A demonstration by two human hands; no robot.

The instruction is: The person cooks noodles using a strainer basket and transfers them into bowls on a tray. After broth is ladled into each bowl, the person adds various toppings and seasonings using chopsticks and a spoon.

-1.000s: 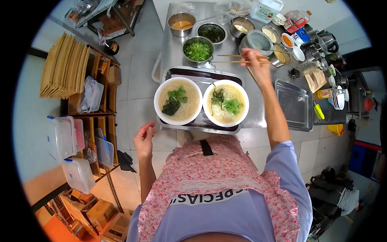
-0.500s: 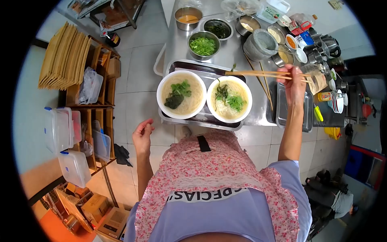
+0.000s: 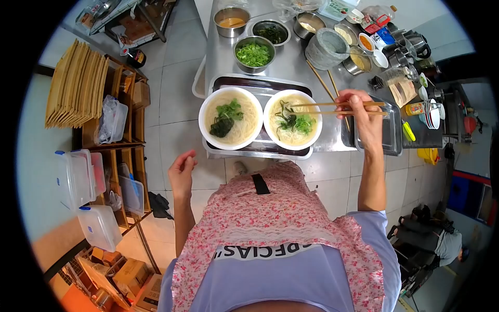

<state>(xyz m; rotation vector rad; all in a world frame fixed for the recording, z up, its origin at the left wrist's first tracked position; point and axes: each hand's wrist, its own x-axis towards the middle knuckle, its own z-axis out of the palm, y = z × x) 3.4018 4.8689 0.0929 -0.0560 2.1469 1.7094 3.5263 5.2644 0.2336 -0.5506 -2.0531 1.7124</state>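
My right hand [image 3: 361,112] grips a pair of wooden chopsticks [image 3: 328,112] near their back ends. Their tips reach into the right white bowl [image 3: 319,120], touching or just above the dark green strands on the noodles. Chopped green herbs [image 3: 305,124] lie beside those strands. To its left, a second white bowl [image 3: 202,120] holds noodles in pale broth, topped with herbs and a dark green clump [image 3: 222,126]. Both bowls stand on a metal tray [image 3: 260,154]. My left hand [image 3: 182,169] hangs in front of the counter, fingers loosely curled, holding nothing.
Behind the tray are metal bowls of chopped greens [image 3: 253,54], dark greens [image 3: 270,35] and orange liquid [image 3: 232,22]. A stone mortar [image 3: 326,48], two loose chopsticks [image 3: 321,80] and a second tray [image 3: 393,130] lie to the right. Shelves with plastic boxes [image 3: 99,229] stand left.
My right hand has moved slightly left and down, and the chopsticks' tips have come down to the right bowl's greens. The green piece at their tips now shows no longer there. The view has shifted slightly.
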